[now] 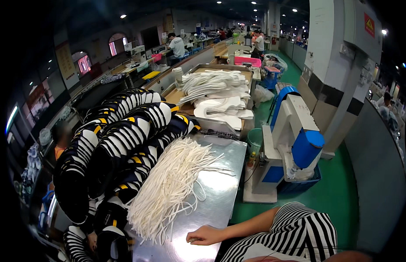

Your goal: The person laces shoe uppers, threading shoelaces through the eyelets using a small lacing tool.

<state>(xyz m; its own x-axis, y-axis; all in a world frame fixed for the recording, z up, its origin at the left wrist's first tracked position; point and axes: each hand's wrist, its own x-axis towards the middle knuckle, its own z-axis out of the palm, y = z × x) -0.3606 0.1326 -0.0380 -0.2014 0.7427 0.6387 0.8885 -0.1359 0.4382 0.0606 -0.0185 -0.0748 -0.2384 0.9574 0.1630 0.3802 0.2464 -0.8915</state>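
My right hand [205, 236] rests on the shiny metal tabletop [218, 192] with its fingers curled under; whether anything is in them is hidden. Just left of it lies a loose heap of white shoelaces [170, 187]. Long nested rows of black and white shoe uppers [122, 139] with yellow accents are piled along the left side. Low at the left, a small patch of my left hand [92, 241] shows between the uppers [112, 242]; its fingers are hidden behind them.
Beyond the tabletop, a tray [174, 94] bears stacked white insole-shaped pieces [218, 89]. A blue and white machine [284, 144] stands to the right, near a green bin [255, 139] and a blue crate [305, 183]. Other people [176, 46] sit at workstations farther back.
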